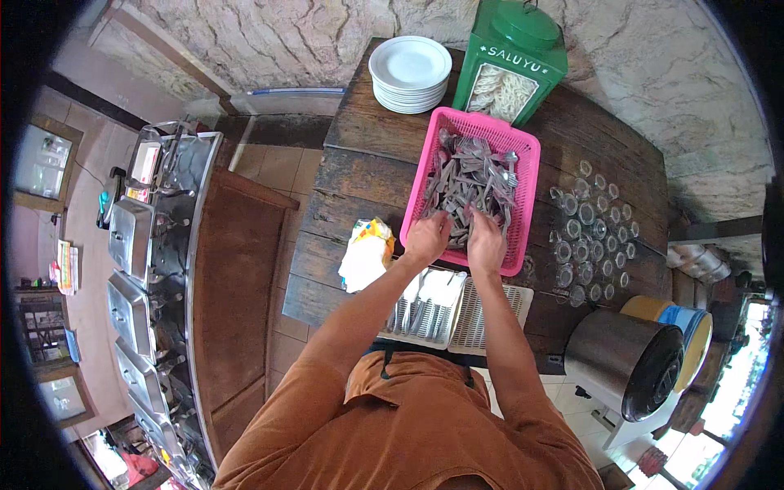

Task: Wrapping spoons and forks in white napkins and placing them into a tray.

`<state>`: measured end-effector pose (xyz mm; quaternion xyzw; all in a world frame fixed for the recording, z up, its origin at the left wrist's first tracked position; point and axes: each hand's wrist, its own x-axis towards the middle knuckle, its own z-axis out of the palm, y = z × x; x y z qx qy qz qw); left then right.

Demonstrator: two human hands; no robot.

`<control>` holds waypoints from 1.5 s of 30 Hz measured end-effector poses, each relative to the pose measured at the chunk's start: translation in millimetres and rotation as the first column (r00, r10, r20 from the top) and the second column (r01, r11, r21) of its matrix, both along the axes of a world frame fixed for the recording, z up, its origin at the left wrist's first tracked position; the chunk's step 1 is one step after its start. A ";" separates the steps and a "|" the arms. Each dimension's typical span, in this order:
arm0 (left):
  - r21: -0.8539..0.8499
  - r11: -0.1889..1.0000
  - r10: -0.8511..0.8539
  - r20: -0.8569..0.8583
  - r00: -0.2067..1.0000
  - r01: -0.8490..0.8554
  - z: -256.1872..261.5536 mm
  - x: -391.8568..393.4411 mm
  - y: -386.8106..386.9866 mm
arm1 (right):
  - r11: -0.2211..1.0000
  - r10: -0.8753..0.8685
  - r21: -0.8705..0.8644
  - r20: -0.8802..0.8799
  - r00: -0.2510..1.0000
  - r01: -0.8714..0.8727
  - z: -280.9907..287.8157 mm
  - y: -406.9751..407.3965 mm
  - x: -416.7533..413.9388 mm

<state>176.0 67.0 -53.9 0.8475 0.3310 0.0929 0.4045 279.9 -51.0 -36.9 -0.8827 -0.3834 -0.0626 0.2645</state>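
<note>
A pink plastic basket (531,202) holds a jumbled heap of metal cutlery (471,177), with forks and spoons among it. Both hands reach into its near end. My left hand (429,236) is at the left side of the heap, fingers bent over the cutlery. To its right, my right hand (486,239) is also among the pieces; its fingertips blend into the metal. Whether either hand grips a piece cannot be made out. Closer to my body lie two white slotted trays: the left tray (453,334) has cutlery (422,312) laid lengthwise, and the right tray (490,318) is partly behind my forearm.
White plates (410,67) are stacked at the back beside a green tin (514,55) with a window. Several upturned glasses (588,233) stand on the right of the wooden table (355,171). A white-and-yellow plastic packet (370,251) lies left. Steel chafing dishes (131,236) line a counter.
</note>
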 end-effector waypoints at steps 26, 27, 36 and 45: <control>-0.277 0.961 0.085 0.293 0.952 0.000 38.2 -43.6 10.7 | 0.986 -0.002 -0.166 -0.120 0.993 -0.018 -9.9 29.3 37.2; -0.432 0.899 0.229 0.316 0.921 -0.075 32.1 -45.3 9.9 | 0.987 0.000 -0.162 -0.119 0.993 -0.019 -14.5 30.1 36.8; -0.559 0.820 0.444 0.485 0.753 -0.124 51.1 -50.3 4.6 | 0.975 -0.047 -0.221 -0.211 0.976 -0.001 -41.2 13.3 38.1; -0.675 0.732 0.508 0.447 0.736 -0.095 80.5 -41.0 0.5 | 0.993 -0.051 -0.108 -0.015 0.999 0.049 -3.8 -3.6 37.2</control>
